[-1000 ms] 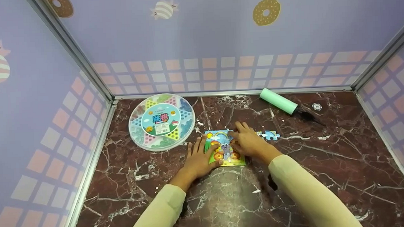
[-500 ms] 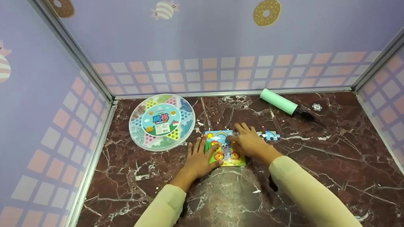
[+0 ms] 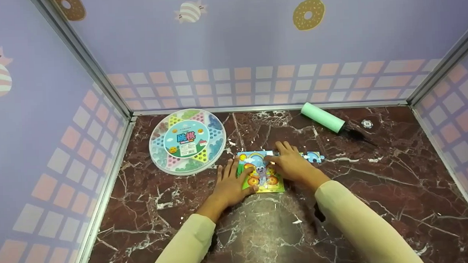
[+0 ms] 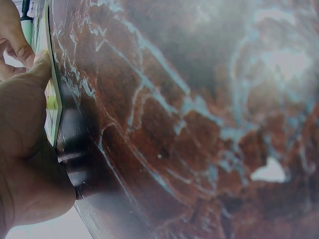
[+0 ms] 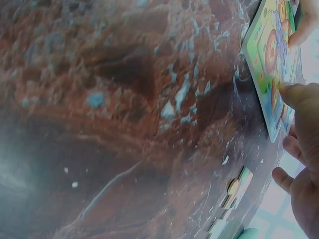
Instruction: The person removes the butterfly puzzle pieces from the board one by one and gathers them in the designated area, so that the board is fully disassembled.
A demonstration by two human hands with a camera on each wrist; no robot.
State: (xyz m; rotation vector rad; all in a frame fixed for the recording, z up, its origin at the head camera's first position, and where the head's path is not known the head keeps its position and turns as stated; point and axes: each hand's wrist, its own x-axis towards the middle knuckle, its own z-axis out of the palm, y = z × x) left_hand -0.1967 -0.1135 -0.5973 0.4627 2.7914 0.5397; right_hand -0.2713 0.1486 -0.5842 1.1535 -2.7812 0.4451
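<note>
Resting a loose left hand (image 3: 229, 185) on the puzzle (image 3: 262, 177); touching it with the right hand (image 3: 292, 164), beside more pieces (image 3: 313, 157); can't tell if pinching.

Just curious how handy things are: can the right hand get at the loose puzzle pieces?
Probably yes: the loose pieces lie just beside the right hand, with nothing visible in the way, though that hand is at the puzzle.

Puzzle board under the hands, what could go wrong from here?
The right hand is close beside the loose puzzle pieces, so it might nudge them. The left hand touches the left side of the puzzle board; if it lifts, the board could perhaps shift under the right hand.
</note>
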